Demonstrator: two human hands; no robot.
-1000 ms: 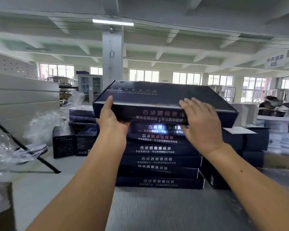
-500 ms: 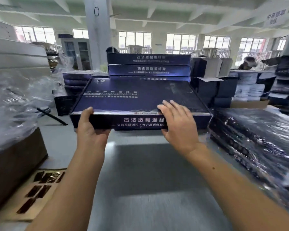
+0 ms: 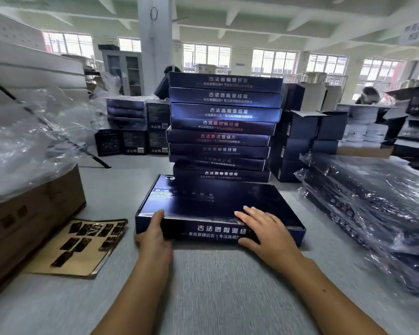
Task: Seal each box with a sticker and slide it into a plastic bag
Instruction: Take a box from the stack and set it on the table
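A flat dark blue box point(image 3: 215, 204) lies on the grey table in front of a tall stack of like boxes point(image 3: 224, 126). My left hand point(image 3: 155, 234) grips its near left corner, thumb on the lid and fingers under the front edge. My right hand point(image 3: 264, 228) holds the near right part, fingers spread on the lid and thumb against the front face. A brown sheet with dark stickers point(image 3: 82, 245) lies to the left. Bagged boxes in clear plastic point(image 3: 373, 209) are piled at the right.
A cardboard carton point(image 3: 32, 213) topped with loose plastic bags point(image 3: 27, 141) stands at the left. More dark boxes point(image 3: 298, 141) sit behind and beside the stack. People work at the far tables. Bare grey tabletop point(image 3: 215, 286) stretches between me and the box.
The box came off the top of the stack, down and toward me, and now rests on the table. Both hands stayed on its near edge.
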